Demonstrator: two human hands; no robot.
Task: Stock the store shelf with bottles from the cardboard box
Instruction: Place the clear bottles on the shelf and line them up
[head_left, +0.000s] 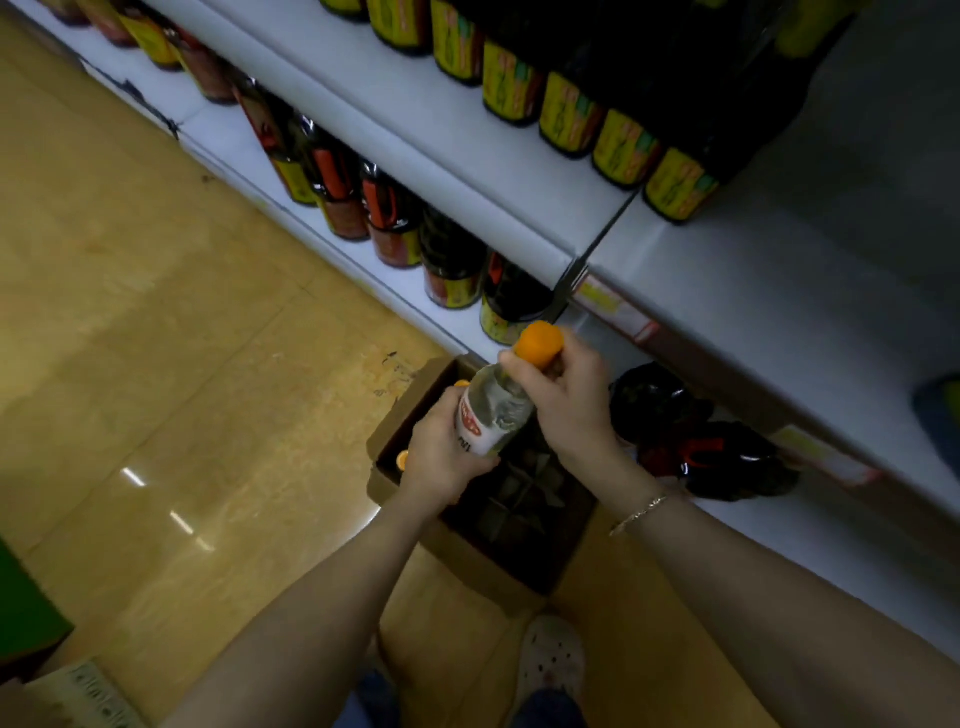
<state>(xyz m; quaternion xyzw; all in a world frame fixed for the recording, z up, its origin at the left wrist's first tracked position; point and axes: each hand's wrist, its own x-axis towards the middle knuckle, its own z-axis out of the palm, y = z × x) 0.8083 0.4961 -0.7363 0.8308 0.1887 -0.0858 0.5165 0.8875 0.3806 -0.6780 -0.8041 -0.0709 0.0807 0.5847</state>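
Above the cardboard box (415, 387), w/ two orange caps (401, 460) inside: left hand (441, 457) and right hand (566, 395), each grip clamped on clear bottle (493, 410).

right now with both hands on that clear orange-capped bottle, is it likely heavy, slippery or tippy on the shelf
The clear bottle looks full, so probably fairly heavy for its size; the left hand supports its body while the right hand grips below the orange cap. Its smooth wall may be slippery. Tall and narrow, it could tip if set down carelessly.
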